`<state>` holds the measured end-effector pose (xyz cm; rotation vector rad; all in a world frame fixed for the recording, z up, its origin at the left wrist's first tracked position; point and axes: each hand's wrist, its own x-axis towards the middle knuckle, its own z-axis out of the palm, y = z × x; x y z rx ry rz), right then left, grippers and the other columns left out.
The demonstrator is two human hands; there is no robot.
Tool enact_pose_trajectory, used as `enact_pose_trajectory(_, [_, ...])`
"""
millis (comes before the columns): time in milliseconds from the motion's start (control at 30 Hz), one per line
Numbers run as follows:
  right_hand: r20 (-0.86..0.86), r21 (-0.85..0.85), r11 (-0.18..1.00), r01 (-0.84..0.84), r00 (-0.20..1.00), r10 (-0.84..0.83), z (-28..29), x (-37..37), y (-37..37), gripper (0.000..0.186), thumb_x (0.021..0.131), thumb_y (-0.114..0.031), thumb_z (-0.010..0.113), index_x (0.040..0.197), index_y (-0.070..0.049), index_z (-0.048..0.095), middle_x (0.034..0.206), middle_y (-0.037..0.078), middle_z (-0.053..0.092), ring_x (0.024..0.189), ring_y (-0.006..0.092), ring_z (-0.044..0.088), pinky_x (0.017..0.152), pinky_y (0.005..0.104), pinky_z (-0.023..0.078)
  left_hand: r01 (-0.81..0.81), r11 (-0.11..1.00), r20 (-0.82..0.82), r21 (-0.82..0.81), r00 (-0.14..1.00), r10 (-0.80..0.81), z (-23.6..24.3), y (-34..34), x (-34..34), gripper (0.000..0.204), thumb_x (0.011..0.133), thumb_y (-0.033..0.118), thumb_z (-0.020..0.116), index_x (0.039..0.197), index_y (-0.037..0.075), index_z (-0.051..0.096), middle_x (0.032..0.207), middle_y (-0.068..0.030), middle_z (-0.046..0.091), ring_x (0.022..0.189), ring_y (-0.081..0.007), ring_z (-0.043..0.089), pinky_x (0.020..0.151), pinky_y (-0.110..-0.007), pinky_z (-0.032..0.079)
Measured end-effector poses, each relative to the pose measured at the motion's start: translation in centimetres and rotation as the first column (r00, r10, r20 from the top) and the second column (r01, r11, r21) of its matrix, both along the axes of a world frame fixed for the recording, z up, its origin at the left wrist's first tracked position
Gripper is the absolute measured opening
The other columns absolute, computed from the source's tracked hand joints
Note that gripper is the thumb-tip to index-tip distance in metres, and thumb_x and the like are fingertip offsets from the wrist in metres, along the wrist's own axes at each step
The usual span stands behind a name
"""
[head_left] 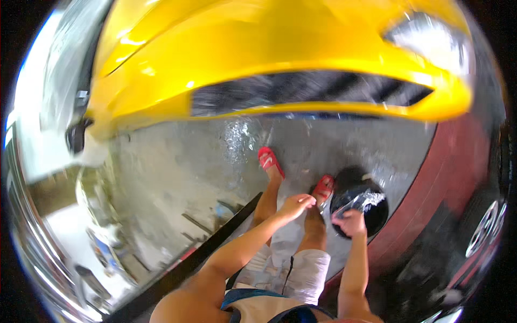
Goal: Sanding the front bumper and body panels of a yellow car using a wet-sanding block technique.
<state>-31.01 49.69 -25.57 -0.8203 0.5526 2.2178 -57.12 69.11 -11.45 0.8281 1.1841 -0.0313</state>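
Over a black bucket [360,220] with white suds, my right hand [349,220] grips a dark, wet object [355,204], blurred and hard to make out. My left hand [297,205] is in the middle, left of the bucket, with fingers curled; whatever they may hold is hidden. In front of me, the yellow front of a car [269,48] spans the top of the view, with a dark grille [301,91] and a headlight [423,40] at the right. The car's paint has bright, glossy highlights.
My feet in red slides [268,159] stand on wet grey concrete [177,156]. A red painted strip [441,161] runs along the right, beside a wheel [482,229]. A dark rail or edge [221,231] crosses the lower left. Blurred clutter [102,247] lies farther left.
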Motion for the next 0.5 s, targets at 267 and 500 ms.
enact_pose_trajectory(267, [0.795, 0.206, 0.860, -0.468, 0.592, 0.132, 36.6, -18.3, 27.4, 0.054, 0.085, -0.031, 0.081, 0.125, -0.001, 0.063, 0.115, 0.016, 0.070, 0.101, 0.0208, 0.070, 0.088, 0.0323, 0.057, -0.480, 0.632, 0.545, -0.608, 0.326, 0.772, 9.8, 12.5, -4.3, 0.056, 0.096, 0.045, 0.061, 0.128, -0.001, 0.060, 0.118, -0.0147, 0.067, 0.108, -0.0253, 0.064, 0.099, -0.044, 0.050])
enact_pose_trajectory(500, [0.906, 0.421, 0.431, -0.798, 0.347, -0.243, 49.2, -32.6, 46.3, 0.046, 0.103, -0.032, 0.058, 0.127, 0.007, 0.058, 0.114, 0.021, 0.068, 0.110, 0.0315, 0.064, 0.092, 0.0383, 0.049, -0.881, 0.035, 0.695, -0.472, -0.348, 0.629, 25.3, 28.0, -16.4, 0.028, 0.103, 0.030, 0.052, 0.106, 0.006, 0.067, 0.094, -0.0065, 0.069, 0.085, -0.0239, 0.067, 0.082, -0.037, 0.055])
